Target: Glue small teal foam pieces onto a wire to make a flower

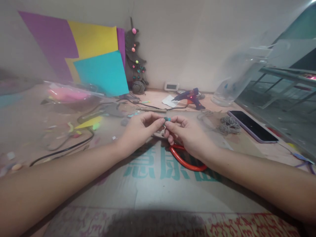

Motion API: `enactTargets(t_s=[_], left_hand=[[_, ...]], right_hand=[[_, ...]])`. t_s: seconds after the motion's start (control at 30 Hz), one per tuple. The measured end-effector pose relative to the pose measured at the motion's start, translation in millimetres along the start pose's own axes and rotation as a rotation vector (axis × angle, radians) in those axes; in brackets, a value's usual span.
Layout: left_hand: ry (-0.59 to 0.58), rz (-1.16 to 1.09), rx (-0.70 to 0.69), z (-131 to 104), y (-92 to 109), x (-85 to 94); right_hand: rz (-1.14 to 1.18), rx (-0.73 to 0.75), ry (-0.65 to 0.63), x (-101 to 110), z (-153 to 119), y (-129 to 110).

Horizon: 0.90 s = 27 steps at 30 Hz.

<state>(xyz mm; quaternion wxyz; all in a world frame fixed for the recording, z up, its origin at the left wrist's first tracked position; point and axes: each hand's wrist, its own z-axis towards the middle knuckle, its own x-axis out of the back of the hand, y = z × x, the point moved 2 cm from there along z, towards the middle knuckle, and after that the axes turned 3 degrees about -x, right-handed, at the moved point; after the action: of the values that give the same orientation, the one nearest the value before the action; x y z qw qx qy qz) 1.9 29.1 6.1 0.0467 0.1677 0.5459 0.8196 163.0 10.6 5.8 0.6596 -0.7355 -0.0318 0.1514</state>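
Note:
At the middle of the view, my left hand (150, 124) and my right hand (186, 131) meet, fingertips nearly touching. Both are closed in a pinch on a small teal piece (167, 119), mostly hidden by the thumbs. Its exact kind is too small to make out. Under my right hand lies a red loop handle (187, 163), which looks like that of scissors; the rest is covered by the hand. Beneath everything is a cardboard sheet (158, 194) with teal printed characters.
Behind the hands, a dark blue glue gun (190, 97) with a red light rests by a white scrap (170, 101). To the right are grey cord (228, 125), a phone (251, 126) and a clear plastic jug (224, 89). Coloured sheets (102, 74) lean at left above a black cable (66, 148).

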Motion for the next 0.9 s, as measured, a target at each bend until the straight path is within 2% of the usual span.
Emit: enactTargets(t_s=[0.2,0.37,0.63,0.9], left_hand=[[0.057,0.048,0.011,0.6,2.7,1.2],[0.067,0.085,0.000,-0.7,6.3,-0.4],[0.010,0.100,-0.074,-3.0,8.8,-2.2],[-0.019,0.060,-0.051,-1.2,4.1,2.8]], right_hand=[[-0.008,0.027,-0.059,-1.5,-5.5,-3.2],[-0.014,0.014,-0.042,-1.9,-6.6,-3.0],[-0.017,0.047,-0.028,-2.3,-7.1,-3.1],[-0.137,0.062,-0.006,-0.7,-7.5,-5.0]])
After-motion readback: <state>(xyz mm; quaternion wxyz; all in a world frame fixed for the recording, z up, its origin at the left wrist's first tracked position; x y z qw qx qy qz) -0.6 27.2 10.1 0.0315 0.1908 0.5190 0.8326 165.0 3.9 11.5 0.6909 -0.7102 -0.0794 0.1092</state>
